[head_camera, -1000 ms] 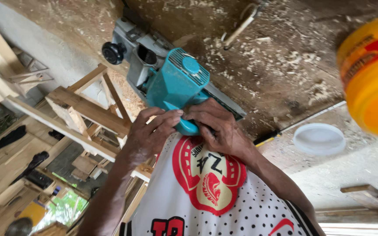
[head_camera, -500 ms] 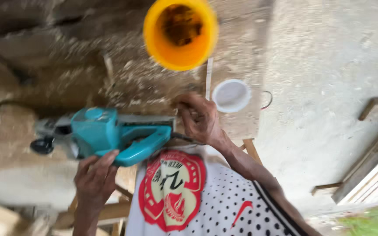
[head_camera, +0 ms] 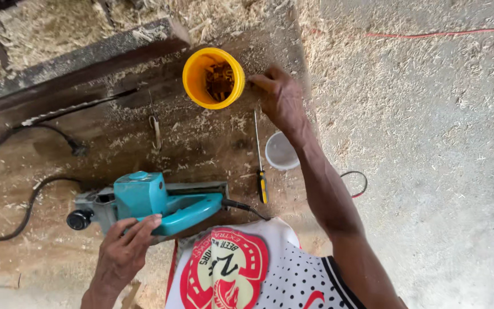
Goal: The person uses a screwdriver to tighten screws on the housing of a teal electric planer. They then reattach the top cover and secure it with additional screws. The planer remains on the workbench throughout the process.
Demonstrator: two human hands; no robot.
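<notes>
Left hand (head_camera: 124, 252): fingers (head_camera: 144, 224) spread loosely and laid on the lower edge of the teal electric planer (head_camera: 150, 201), touching its handle without closing around it. Planer lay on its side on the dusty wooden workbench (head_camera: 201, 149), black knob at its left end, black power cord (head_camera: 24, 212) looping away to the left across the sawdust.

Right hand (head_camera: 281, 100): fingers (head_camera: 261, 82) stretched forward, loose and unclenched, tips just beside the rim of the yellow plastic tub (head_camera: 212, 77); whether touching the rim, could not tell. Tub stood upright near the far edge of the bench, open, with dark metal bits inside, too small to make out.

Between the two hands: a screwdriver (head_camera: 260, 160) with a yellow and black handle, lying lengthwise on the bench, tip pointed toward the tub. Just right of it, under the right forearm, a white round lid (head_camera: 280, 151). Left of the tub, a small metal hook-like piece (head_camera: 155, 126), hard to identify.

Beyond the bench: wood shavings (head_camera: 407, 114) thick on the concrete floor, a red cable (head_camera: 430, 35) running across the upper right, and a white, red-printed shirt (head_camera: 247, 269) at the bottom edge.
</notes>
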